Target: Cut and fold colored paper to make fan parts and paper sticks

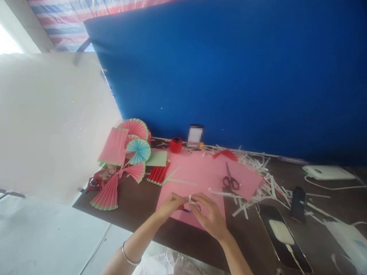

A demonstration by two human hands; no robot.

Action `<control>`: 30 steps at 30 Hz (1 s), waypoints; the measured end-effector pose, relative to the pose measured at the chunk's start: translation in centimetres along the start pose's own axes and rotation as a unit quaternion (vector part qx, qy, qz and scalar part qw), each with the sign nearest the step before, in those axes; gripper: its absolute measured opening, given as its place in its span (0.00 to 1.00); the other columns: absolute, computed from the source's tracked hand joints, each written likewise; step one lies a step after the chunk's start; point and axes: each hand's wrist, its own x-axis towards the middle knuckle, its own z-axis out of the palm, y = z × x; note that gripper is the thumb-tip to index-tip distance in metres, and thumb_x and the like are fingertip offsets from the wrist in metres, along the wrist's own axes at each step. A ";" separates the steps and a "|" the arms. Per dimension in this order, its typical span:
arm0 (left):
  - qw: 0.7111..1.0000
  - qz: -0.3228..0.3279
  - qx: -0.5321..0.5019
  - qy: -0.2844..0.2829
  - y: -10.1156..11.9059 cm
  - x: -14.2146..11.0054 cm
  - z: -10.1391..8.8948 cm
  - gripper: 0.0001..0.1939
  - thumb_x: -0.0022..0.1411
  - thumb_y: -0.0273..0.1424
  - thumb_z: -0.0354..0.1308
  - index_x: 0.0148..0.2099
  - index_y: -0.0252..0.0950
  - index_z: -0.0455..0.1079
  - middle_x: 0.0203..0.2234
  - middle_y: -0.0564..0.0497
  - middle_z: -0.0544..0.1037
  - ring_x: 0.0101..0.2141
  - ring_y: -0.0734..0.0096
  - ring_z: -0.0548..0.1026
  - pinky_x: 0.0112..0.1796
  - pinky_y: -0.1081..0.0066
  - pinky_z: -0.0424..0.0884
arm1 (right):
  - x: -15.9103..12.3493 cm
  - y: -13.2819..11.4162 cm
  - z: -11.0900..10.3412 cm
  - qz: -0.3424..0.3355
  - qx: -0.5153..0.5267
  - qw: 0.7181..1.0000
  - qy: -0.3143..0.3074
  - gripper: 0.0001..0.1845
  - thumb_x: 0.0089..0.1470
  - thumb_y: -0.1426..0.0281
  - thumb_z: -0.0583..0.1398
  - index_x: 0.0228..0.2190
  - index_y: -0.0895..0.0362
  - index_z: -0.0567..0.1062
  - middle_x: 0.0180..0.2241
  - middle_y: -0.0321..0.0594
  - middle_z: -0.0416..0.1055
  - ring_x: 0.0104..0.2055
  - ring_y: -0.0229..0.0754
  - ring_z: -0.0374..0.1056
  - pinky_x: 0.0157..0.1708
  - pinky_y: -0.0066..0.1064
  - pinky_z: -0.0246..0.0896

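Note:
My left hand (171, 205) is closed, thumb and forefinger pinched together over pink paper (187, 168). Close beside it, my right hand (211, 215) curls its fingers round a small white strip-like thing (190, 199), partly hidden by the fingers. The fingertips of both hands nearly meet; what the left ones pinch cannot be made out. A bit of something dark blue shows beneath them. Beyond the hands, dark-handled scissors (230, 180) lie on a second pink sheet (249, 177). A pale strip (182, 182) lies across the large pink sheet.
Pleated pink fans (109, 191), a blue pleated rosette (139, 151) and a folded red piece (158, 175) lie left. A red roll (176, 145) stands behind. Loose white strips (255, 162) cover the right back. A phone (282, 233) and a white device (328, 172) with cables lie right.

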 end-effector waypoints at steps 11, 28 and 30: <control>0.994 -0.057 0.090 0.006 -1.2 0.3 0.2 0.29 0.47 0.53 0.56 0.13 0.32 0.61 0.08 0.58 0.55 0.16 0.80 0.56 0.22 0.73 0.55 | -1.4 1.8 1.7 0.237 0.340 0.910 0.004 0.15 0.45 0.59 0.63 0.29 0.58 0.74 0.23 0.36 0.67 0.23 0.35 0.62 0.23 0.27 0.58; 0.776 0.058 0.607 0.161 1.2 7.5 -6.6 0.12 0.57 0.34 0.52 0.38 0.31 0.70 0.38 0.42 0.72 0.43 0.58 0.68 0.45 0.63 0.62 | -3.8 2.3 0.3 0.345 0.368 0.843 0.184 0.19 0.31 0.58 0.69 0.24 0.58 0.73 0.15 0.29 0.57 0.17 0.29 0.52 0.18 0.24 0.54; 0.767 0.047 0.624 0.143 1.4 9.1 -6.7 0.12 0.57 0.34 0.51 0.37 0.30 0.70 0.38 0.40 0.72 0.43 0.57 0.68 0.45 0.62 0.63 | -3.9 1.9 0.5 0.347 0.362 0.845 0.187 0.20 0.30 0.57 0.69 0.24 0.58 0.73 0.15 0.28 0.57 0.16 0.29 0.50 0.16 0.23 0.51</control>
